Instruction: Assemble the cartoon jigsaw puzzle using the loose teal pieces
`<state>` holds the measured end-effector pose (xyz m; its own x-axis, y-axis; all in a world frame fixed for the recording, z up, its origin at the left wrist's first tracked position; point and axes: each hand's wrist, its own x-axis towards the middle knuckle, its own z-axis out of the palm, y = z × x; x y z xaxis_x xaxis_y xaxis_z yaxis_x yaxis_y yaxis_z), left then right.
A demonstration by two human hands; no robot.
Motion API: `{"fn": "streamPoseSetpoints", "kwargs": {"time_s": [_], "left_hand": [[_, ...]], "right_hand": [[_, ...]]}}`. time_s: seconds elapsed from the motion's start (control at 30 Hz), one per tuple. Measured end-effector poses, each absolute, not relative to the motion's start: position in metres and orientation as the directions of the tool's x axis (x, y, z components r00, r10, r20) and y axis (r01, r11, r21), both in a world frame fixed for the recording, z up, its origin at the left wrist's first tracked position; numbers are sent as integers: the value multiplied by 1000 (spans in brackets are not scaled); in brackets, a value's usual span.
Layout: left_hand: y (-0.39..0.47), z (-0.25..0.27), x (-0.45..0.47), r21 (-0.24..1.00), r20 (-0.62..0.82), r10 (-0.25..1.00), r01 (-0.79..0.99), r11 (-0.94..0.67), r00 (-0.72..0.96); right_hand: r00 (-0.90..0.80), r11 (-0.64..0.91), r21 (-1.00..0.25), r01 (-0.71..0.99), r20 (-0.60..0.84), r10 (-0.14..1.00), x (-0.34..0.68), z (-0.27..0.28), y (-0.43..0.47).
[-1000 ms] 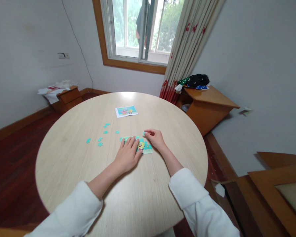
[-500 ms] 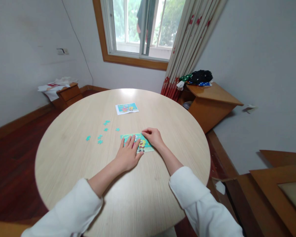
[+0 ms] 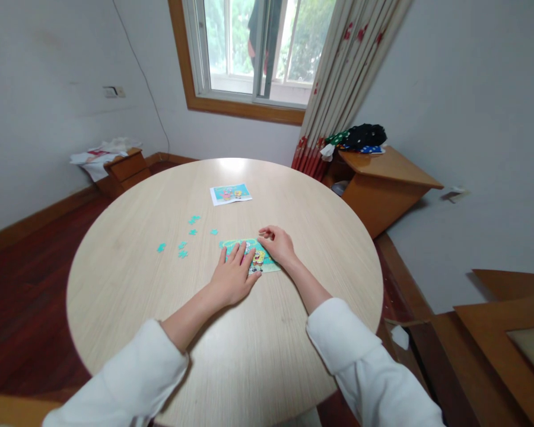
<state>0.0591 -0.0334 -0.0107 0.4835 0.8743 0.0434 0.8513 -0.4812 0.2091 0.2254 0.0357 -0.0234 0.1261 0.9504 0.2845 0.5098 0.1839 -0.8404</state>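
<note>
A partly covered jigsaw puzzle (image 3: 258,258) with a yellow cartoon figure on a teal ground lies in front of me. My left hand (image 3: 232,274) rests flat on its left part, fingers spread, hiding some of the picture. At the puzzle's upper right edge is my right hand (image 3: 277,244); its thumb touches the edge and its fingers are raised apart from the thumb, with nothing visible between them. Several loose teal puzzle pieces (image 3: 183,254) lie to the left, and one single piece (image 3: 214,232) sits nearer the puzzle's upper left corner.
A printed picture sheet (image 3: 231,194) of the cartoon lies farther back on the round wooden table (image 3: 129,284). Beyond stand a small wooden cabinet (image 3: 387,172) with clothes (image 3: 365,137) on top, a curtain (image 3: 338,83), and at left a drawer unit (image 3: 127,169).
The fingers of my right hand have lifted and parted from the thumb at the puzzle's edge. My left hand stays flat on the puzzle. The view has shifted slightly.
</note>
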Motion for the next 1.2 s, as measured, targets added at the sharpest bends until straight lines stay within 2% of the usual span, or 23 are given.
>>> {"fn": "streamPoseSetpoints", "kwargs": {"time_s": [0.1, 0.23, 0.3, 0.37, 0.5, 0.57, 0.63, 0.7, 0.77, 0.83, 0.93, 1.07, 1.2], "left_hand": [[-32, -6, 57, 248, 38, 866, 835, -492, 499], [-25, -4, 53, 316, 133, 883, 825, -469, 451], [-21, -3, 52, 330, 217, 894, 833, -445, 392], [-19, -3, 51, 319, 262, 898, 846, -427, 355], [-21, -2, 57, 232, 148, 914, 885, -404, 378], [-24, -3, 61, 183, 65, 913, 895, -407, 402], [-26, -4, 64, 144, 24, 912, 902, -408, 409], [-27, -4, 66, 121, 16, 916, 908, -400, 401], [-27, -4, 67, 119, 21, 918, 911, -395, 396], [-26, -3, 67, 140, 43, 917, 907, -398, 396], [-23, -1, 66, 224, 92, 922, 895, -387, 375], [-19, 0, 64, 326, 173, 927, 869, -373, 333], [-20, 0, 65, 354, 170, 933, 864, -358, 317]], "right_hand": [[289, 181, -954, 240, 248, 925, 232, -22, 40], [465, 122, -986, -111, 57, 884, 246, -18, 46], [485, 106, -970, -220, -14, 874, 249, -18, 47], [484, 107, -963, -246, -27, 874, 250, -20, 49], [471, 117, -987, -106, 54, 881, 247, -24, 50], [458, 126, -991, 33, 127, 880, 244, -24, 47], [410, 159, -956, 245, 251, 877, 237, -20, 40], [238, 246, -817, 522, 416, 877, 226, -13, 30], [61, 279, -628, 727, 464, 884, 212, -6, 18], [-68, 272, -467, 841, 407, 911, 198, -1, 7], [-166, 243, -324, 914, 248, 954, 185, 0, -4], [-215, 218, -215, 952, 38, 976, 183, -1, -7], [-222, 215, -161, 963, -24, 975, 185, 0, -5]]}}
